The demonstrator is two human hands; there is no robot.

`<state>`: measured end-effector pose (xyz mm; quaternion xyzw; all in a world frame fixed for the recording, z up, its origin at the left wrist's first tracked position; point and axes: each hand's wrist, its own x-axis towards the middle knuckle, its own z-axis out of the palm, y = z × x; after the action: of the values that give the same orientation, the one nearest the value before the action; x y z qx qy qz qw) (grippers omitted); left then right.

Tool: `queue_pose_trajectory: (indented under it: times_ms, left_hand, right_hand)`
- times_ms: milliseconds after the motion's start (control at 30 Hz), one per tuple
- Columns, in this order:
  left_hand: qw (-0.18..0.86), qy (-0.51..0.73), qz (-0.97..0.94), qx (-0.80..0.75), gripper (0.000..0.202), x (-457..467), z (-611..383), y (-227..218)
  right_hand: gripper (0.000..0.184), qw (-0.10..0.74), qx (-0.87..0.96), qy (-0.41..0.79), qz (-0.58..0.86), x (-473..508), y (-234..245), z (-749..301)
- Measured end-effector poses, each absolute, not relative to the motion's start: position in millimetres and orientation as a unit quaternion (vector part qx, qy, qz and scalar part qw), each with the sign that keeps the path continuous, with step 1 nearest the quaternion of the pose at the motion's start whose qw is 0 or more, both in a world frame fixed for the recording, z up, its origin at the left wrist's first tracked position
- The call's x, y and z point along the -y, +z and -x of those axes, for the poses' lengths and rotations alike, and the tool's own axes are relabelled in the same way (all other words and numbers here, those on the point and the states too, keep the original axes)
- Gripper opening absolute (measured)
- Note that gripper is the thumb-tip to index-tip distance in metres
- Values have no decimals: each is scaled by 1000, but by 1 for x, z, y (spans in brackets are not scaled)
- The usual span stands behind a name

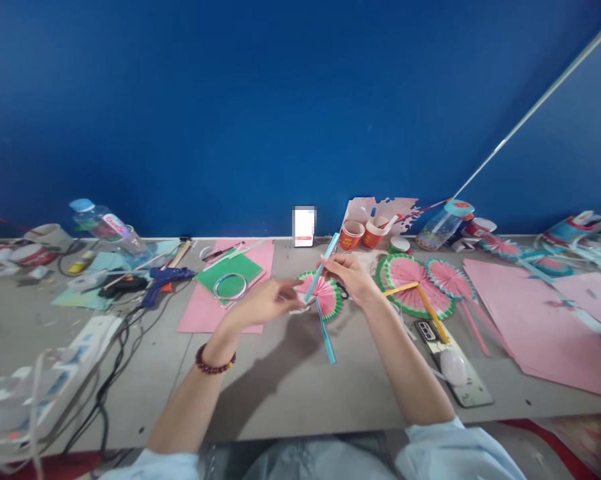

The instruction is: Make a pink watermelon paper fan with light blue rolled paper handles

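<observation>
My right hand pinches a light blue strip between thumb and fingers. The strip slants down in front of a round pleated paper fan, pink with a green rim. A second blue strip runs from the fan's middle toward me; whether the raised strip is joined to the fan I cannot tell. My left hand is at the fan's left edge, near the raised strip's lower end, with thumb and fingers apart. Part of the fan is hidden behind the strip and my fingers.
Finished-looking fans and a phone lie on the right, with pink paper beyond. Paper cups stand behind. Leftward are green paper, a tape roll, a glue gun, a bottle and a power strip.
</observation>
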<state>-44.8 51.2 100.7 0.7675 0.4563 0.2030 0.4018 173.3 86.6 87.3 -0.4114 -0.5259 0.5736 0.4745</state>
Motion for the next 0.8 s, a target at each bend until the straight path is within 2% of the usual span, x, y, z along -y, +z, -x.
queue_pose_trajectory:
  times_ms: [100,200,400,533,800]
  left_hand:
    - [208,219,-762,-572,36,-60,81,86]
    - [101,194,-752,-622,31,-64,122,64]
    - [55,157,-750,-640,28,-52,168,15]
    - [16,150,-753,-640,24,-47,164,4]
    - [-29,197,-756,-623,20,-44,146,14]
  right_hand:
    - [28,402,577,569,425,-83,83,-174]
    - [31,349,595,573,442,-76,72,-169]
    - [59,256,626,544,497,-45,30,-151]
    - [64,209,688,483,500,-17,9,-142]
    - [63,182,739,410,501,7,-3,-136]
